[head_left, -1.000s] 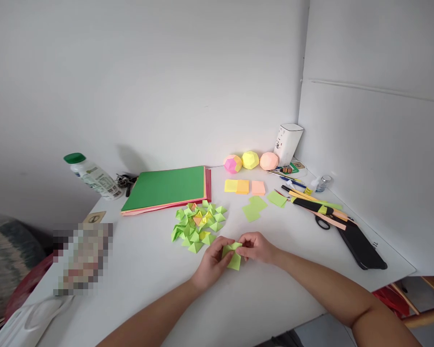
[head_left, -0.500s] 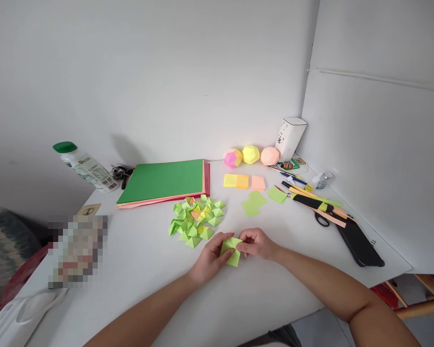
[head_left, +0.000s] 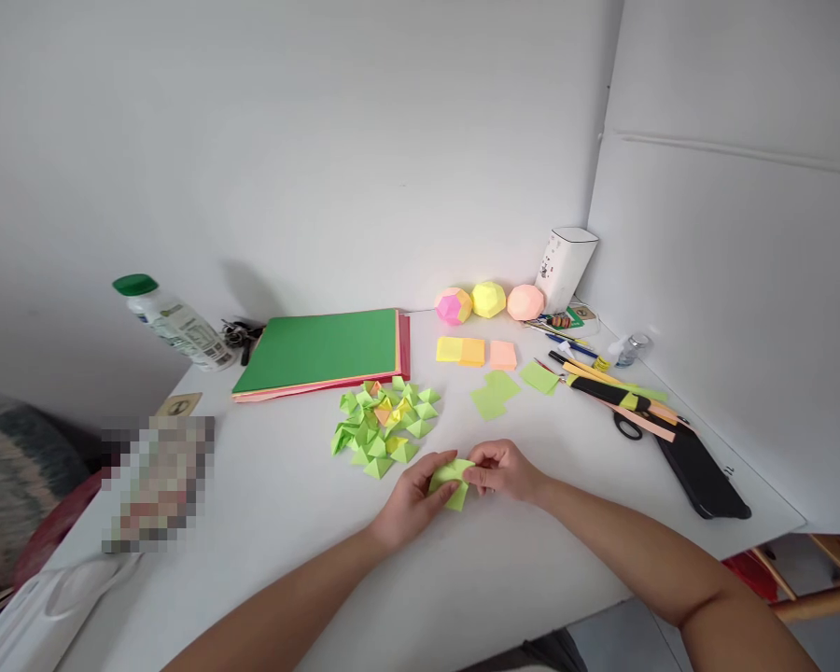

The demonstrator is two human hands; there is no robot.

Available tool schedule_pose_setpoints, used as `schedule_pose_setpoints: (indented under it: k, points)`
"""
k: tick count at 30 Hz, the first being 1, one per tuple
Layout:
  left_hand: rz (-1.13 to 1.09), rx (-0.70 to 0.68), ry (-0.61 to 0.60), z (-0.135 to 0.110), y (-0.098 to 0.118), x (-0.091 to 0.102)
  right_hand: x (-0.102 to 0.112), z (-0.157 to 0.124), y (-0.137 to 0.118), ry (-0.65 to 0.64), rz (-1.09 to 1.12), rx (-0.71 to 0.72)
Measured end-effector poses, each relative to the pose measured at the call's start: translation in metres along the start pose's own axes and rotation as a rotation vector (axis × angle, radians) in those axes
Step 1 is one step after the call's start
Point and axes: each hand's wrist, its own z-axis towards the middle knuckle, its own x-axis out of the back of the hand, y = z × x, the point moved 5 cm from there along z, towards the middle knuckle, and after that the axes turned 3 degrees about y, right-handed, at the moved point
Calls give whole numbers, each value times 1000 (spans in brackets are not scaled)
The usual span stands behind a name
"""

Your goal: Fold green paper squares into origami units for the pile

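A light green square of paper (head_left: pixel 455 474) is held between both hands, low over the white table. My left hand (head_left: pixel 418 495) grips its left side, thumb across the front and fingers behind. At its right edge my right hand (head_left: pixel 502 471) pinches the paper between thumb and fingers. Just beyond the left hand lies a pile of folded paper pieces (head_left: pixel 378 439), mostly green with a few yellow and orange. Loose green paper squares (head_left: pixel 494 394) lie farther back, with another green square (head_left: pixel 539 377) to their right.
Behind are a green-topped paper stack (head_left: pixel 322 347), yellow and orange sticky notes (head_left: pixel 460 351), a pink pad (head_left: pixel 502 355) and three paper balls (head_left: pixel 488 300). A bottle (head_left: pixel 182 327) stands left. Scissors (head_left: pixel 628 427), a utility knife (head_left: pixel 606 392) and a black phone (head_left: pixel 704 471) lie right.
Both hands keep hold of the green paper. Its lower part looks shorter and more tilted now. The whole view has shifted slightly, and the other things stay in place.
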Motion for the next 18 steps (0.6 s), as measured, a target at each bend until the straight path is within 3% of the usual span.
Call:
schedule_pose_setpoints:
  k: [9, 18]
  points:
    - [112, -24, 39, 2, 8, 1, 4, 1, 0, 11, 20, 30]
    - [112, -51, -69, 0, 25, -5, 6, 2, 2, 28, 12, 31]
